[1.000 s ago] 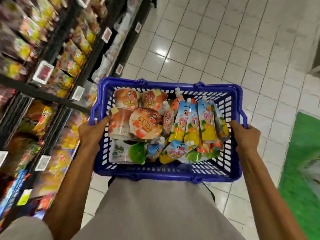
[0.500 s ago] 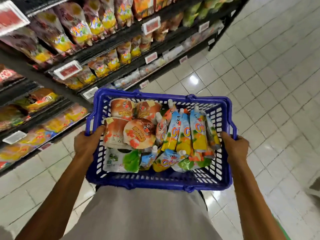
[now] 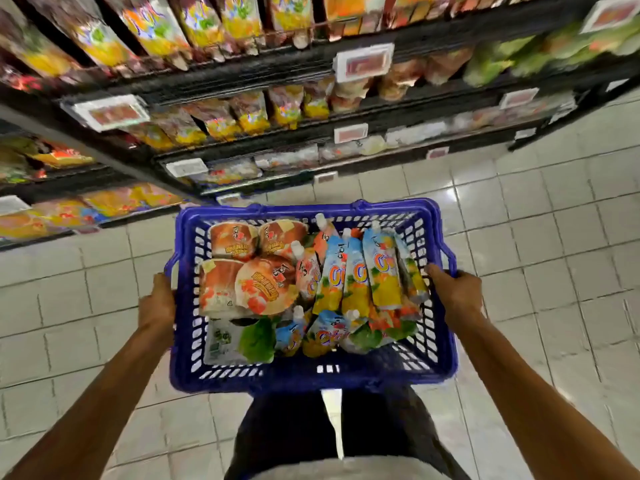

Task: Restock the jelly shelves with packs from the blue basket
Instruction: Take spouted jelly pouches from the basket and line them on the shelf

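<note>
Your left hand [image 3: 157, 299] grips the left rim of the blue basket [image 3: 311, 379], fingers curled over the edge. Your right hand [image 3: 457, 292] grips the right rim the same way. You hold the basket level between them, in front of your body and above the tiled floor [image 3: 554, 237]. Its far edge points toward the jelly shelves [image 3: 242, 77].

Four round jelly cup packs [image 3: 266, 285], orange and white, fill the basket's far left corner and left side. Each lid carries a yellow band of lettering, but it is too blurred to read.

Along the right side, spouted pouches [image 3: 381, 271] lie in a row with their white caps toward the far edge. They are blue at the top with yellow and green fruit art below. Each shows a large orange "O"; the rest of the brand name cannot be made out. More of these pouches lie crosswise toward the near right corner.

In the near left corner a white-and-green pack [image 3: 239, 337] lies flat. Its small green print is unreadable.

The black shelves run across the top of the view, packed with yellow, orange and green packs. White-framed price tags [image 3: 363, 60] with red panels are clipped to the shelf edges, and their figures are smeared beyond reading.
</note>
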Motion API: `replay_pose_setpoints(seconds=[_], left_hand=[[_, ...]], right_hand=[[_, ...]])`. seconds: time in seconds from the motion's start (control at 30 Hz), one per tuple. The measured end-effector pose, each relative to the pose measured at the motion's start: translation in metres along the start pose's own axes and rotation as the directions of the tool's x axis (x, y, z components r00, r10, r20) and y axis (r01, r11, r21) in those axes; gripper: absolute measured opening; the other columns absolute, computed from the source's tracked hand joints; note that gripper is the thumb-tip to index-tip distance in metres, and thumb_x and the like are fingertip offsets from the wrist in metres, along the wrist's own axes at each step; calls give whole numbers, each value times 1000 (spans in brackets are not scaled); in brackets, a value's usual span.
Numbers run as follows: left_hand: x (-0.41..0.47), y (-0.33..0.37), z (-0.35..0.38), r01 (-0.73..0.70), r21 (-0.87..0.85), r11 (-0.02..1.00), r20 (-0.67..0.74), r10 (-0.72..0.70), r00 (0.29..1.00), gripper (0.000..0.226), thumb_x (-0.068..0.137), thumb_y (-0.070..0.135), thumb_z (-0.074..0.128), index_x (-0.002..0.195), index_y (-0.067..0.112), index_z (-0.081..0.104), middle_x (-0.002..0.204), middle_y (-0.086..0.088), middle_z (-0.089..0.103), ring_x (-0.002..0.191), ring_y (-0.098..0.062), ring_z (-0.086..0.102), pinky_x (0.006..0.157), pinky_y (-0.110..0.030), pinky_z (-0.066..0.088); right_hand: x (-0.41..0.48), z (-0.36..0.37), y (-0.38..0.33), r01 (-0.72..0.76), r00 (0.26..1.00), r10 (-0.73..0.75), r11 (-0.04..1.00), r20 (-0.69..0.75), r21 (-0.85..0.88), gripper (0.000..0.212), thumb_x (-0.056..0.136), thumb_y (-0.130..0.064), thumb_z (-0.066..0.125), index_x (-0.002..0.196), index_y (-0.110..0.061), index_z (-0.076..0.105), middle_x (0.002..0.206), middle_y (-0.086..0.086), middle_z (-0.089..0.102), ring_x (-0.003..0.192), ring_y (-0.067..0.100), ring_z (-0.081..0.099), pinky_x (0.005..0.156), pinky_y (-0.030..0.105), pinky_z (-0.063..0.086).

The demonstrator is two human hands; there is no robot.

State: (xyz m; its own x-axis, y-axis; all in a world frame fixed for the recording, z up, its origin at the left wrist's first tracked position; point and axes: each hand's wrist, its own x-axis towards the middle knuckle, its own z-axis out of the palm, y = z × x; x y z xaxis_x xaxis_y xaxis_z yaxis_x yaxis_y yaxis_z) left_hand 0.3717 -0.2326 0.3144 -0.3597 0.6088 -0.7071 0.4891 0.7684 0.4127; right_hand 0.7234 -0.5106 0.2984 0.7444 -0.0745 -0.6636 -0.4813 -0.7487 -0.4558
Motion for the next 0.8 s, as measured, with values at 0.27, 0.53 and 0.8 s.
replay_pose_setpoints(seconds=[0.27, 0.53, 0.8], left_hand=[[107, -58, 112, 162, -100, 982, 27, -160, 987, 38, 90, 48, 59, 83, 10, 62, 84, -10, 65, 64, -24, 58, 69, -37, 50], [227, -108, 212, 160, -93, 983, 52, -155, 987, 47, 85, 47, 68, 103, 4, 62, 97, -12, 65, 78, -28, 63, 66, -35, 50], [292, -131, 259, 118, -79, 990, 25, -116, 993, 38, 79, 51, 72, 77, 15, 60, 75, -3, 65, 65, -18, 60, 53, -27, 43]], right_hand=[[136, 102, 15, 11, 1000, -10, 995, 14, -102, 45, 60, -61, 70, 69, -17, 66, 48, -3, 63, 44, 15, 60, 39, 18, 38], [259, 210, 58, 17, 1000, -14, 989, 22, -146, 47, 59, -63, 72, 69, -18, 65, 54, -2, 65, 50, 19, 63, 47, 23, 45], [316, 262, 92, 19, 1000, -19, 992, -6, -125, 41, 68, -57, 75, 73, -18, 62, 58, -2, 63, 49, 15, 61, 44, 20, 41]])
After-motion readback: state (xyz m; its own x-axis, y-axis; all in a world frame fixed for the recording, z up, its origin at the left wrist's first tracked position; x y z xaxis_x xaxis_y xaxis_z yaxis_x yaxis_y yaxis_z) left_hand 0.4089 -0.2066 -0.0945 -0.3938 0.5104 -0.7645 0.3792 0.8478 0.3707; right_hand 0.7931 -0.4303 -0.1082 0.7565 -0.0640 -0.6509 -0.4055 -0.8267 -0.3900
